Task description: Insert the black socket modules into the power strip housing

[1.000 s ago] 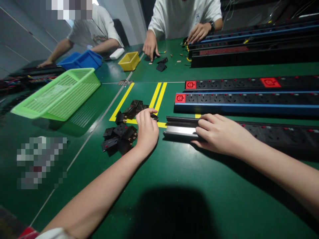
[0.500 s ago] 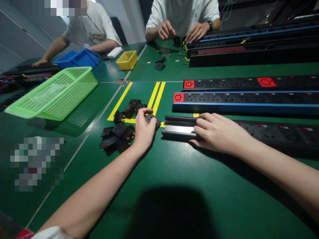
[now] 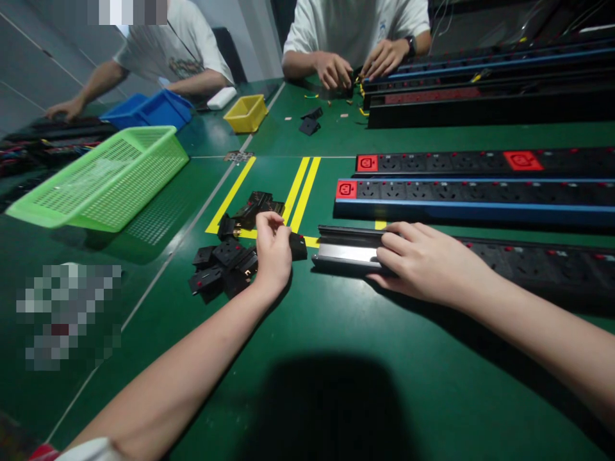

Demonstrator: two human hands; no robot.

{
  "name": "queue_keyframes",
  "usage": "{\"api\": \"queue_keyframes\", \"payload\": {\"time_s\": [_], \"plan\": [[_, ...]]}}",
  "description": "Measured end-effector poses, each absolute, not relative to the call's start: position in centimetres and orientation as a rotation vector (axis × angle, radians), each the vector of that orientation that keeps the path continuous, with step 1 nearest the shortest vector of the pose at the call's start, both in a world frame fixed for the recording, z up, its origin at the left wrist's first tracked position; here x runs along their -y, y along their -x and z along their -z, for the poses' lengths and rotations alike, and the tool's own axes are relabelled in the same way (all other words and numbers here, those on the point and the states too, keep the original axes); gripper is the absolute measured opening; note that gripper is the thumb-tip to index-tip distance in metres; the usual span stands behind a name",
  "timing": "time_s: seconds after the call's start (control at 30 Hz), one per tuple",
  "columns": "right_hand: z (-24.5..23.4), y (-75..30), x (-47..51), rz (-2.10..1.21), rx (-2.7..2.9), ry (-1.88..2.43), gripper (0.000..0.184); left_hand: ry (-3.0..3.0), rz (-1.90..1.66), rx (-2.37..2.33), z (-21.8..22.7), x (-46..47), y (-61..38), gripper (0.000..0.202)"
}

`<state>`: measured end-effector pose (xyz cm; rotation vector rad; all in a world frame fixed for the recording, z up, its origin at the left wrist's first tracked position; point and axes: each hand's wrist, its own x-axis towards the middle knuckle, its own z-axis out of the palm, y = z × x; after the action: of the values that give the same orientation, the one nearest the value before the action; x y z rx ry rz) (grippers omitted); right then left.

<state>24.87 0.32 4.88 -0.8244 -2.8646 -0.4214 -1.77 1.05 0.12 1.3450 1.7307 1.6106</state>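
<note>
My left hand (image 3: 275,251) is closed on a black socket module (image 3: 298,246), whose right end sticks out beyond my fingers. It is just left of the open end of a black metal power strip housing (image 3: 346,251), with a small gap between them. My right hand (image 3: 427,261) is wrapped over that housing, fingers on its far side and thumb toward me. Right of this hand, socket modules (image 3: 533,259) fill the same housing. Several loose black socket modules (image 3: 228,253) lie heaped beside my left hand, some showing brass contacts.
Two finished-looking power strips (image 3: 432,208) lie beyond my right hand. A green basket (image 3: 148,186), a blue bin (image 3: 166,112) and a yellow bin (image 3: 246,114) stand on the left. Across the table, one co-worker's hands (image 3: 360,67) handle small parts; another person sits at left.
My left hand has turned and shifted slightly left, and the socket module in it now faces differently and sits lower. My right hand stays on the housing.
</note>
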Motion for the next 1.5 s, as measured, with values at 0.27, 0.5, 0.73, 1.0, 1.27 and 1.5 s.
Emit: {"api": "queue_keyframes", "payload": {"time_s": [0.27,0.5,0.73,1.0,1.27,1.5], "plan": [[-4.9,-24.9,-0.3,0.409,2.84,0.792,0.03,-1.338,-1.636,-1.683,-0.2,-0.9,1.8,0.02],[-4.9,-24.8,-0.3,0.408,2.84,0.793,0.031,-1.417,-1.611,-1.74,-0.4,-0.7,1.6,0.019],[-4.9,-24.9,-0.2,0.402,2.833,0.792,0.031,-1.417,-1.624,-1.722,0.1,-1.0,1.9,0.01],[-4.8,-24.9,-0.2,0.402,2.828,0.79,0.029,-1.458,-1.432,-1.848,0.6,-0.9,2.0,0.032],[-4.8,-24.8,-0.3,0.391,2.843,0.809,0.03,-1.423,-1.586,-1.777,-0.4,-0.6,1.6,0.032],[-4.8,-24.9,-0.3,0.388,2.844,0.803,0.031,-1.375,-1.616,-1.745,-0.5,-0.3,1.2,0.032]]}}
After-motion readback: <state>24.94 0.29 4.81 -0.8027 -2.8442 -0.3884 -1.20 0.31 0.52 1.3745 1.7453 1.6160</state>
